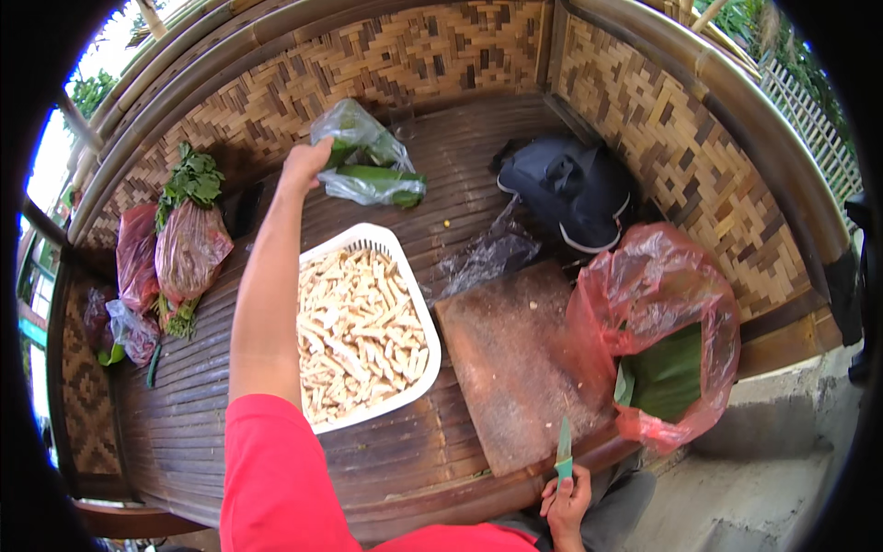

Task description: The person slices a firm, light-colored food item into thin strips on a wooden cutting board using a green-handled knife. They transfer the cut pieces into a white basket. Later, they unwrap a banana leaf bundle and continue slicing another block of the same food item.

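Note:
My left hand (307, 165) reaches far forward and grips the near-left side of a clear plastic bag (362, 131) holding green leaf-wrapped bundles (379, 181). Low at the right, my right hand (569, 500) holds a small knife (563, 452) by its green handle, blade pointing away from me. Just beyond the knife lies a worn, reddish-brown cutting board (517, 359). Between my arms stands a white plastic basket (421, 386) filled with pale cut strips (359, 331) of food. Right of the board, an open red plastic bag (662, 276) has a banana leaf (666, 376) inside.
Bundled leafy greens (190, 179) and several filled plastic bags (134, 255) lie at the left. A black bag or cap-like item (566, 183) sits at the back right, near crumpled clear plastic (493, 252). A drinking glass (402, 121) stands by the woven bamboo wall (441, 52).

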The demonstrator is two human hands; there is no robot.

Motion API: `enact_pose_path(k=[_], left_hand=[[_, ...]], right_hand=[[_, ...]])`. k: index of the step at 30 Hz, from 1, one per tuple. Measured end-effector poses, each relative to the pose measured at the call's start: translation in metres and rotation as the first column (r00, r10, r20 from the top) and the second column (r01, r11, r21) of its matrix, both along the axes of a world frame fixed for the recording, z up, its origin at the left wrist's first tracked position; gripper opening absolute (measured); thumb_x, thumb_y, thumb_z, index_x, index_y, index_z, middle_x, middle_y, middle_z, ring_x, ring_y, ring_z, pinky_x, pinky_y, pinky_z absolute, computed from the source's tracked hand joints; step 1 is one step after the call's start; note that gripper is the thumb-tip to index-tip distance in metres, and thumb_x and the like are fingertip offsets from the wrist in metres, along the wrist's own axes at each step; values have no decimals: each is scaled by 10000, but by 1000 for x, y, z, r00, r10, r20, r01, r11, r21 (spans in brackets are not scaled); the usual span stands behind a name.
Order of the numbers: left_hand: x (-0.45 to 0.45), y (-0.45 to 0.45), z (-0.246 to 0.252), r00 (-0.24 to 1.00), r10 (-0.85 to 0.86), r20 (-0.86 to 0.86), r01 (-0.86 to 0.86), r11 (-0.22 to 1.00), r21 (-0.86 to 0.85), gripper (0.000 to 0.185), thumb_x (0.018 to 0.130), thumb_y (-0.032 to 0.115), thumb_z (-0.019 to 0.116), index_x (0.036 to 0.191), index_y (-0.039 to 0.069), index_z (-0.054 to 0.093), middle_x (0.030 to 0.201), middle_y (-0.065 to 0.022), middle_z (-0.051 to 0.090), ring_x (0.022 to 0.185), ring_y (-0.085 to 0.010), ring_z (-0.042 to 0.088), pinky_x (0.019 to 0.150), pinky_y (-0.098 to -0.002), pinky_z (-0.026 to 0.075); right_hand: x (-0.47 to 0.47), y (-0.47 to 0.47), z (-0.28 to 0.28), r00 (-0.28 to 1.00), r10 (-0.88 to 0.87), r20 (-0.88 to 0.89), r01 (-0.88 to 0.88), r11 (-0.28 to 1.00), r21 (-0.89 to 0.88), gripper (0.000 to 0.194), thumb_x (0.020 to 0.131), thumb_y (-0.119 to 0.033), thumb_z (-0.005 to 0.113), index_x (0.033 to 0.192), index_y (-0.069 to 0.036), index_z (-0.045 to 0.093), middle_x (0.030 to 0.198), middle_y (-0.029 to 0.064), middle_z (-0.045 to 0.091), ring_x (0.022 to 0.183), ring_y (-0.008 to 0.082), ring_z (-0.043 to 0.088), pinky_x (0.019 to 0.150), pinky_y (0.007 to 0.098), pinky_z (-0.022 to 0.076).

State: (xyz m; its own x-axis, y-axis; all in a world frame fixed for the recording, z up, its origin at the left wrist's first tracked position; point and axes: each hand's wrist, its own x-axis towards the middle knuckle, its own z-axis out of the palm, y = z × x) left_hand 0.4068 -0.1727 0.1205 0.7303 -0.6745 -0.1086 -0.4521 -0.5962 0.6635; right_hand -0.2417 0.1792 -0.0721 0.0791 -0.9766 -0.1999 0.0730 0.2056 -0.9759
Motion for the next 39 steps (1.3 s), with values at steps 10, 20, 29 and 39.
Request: enact_pose_path(k=[10,20,29,39], left_hand=[[-134,165,107,865,-424,-268,348,892,-289,601,1057,488,582,1412,7,637,1240,-129,731,1025,-217,734,903,-339,639],[-322,283,-46,-70,-178,-981,151,971,-187,737,1058,559,465,1512,-18,519,1277,-326,690,918,-488,760,695,-490,683],[-329,255,-81,344,-257,-903,573,819,-15,777,1130,635,310,1485,-14,550,1221,-218,764,928,-361,793,742,-404,661],[-364,249,-118,718,-527,-455,296,822,-486,383,1128,264,626,1375,-27,598,1160,-72,712,1073,-119,654,963,-267,506]], right_hand=[[9,6,12,994,-2,106,9,998,-67,377,1134,-341,587,1312,-17,513,844,88,662,580,97,565,531,249,471],[1,22,31,951,-308,32,307,924,-228,316,1137,-312,576,1278,-39,503,829,60,609,591,79,507,544,221,423],[-19,22,31,931,-281,-234,211,936,-283,280,1091,-239,654,1248,-14,595,905,81,677,675,120,603,620,264,496],[-49,-36,87,729,-120,-674,-269,855,-443,321,917,-41,762,1227,-45,676,1067,154,736,835,316,722,743,387,599]])
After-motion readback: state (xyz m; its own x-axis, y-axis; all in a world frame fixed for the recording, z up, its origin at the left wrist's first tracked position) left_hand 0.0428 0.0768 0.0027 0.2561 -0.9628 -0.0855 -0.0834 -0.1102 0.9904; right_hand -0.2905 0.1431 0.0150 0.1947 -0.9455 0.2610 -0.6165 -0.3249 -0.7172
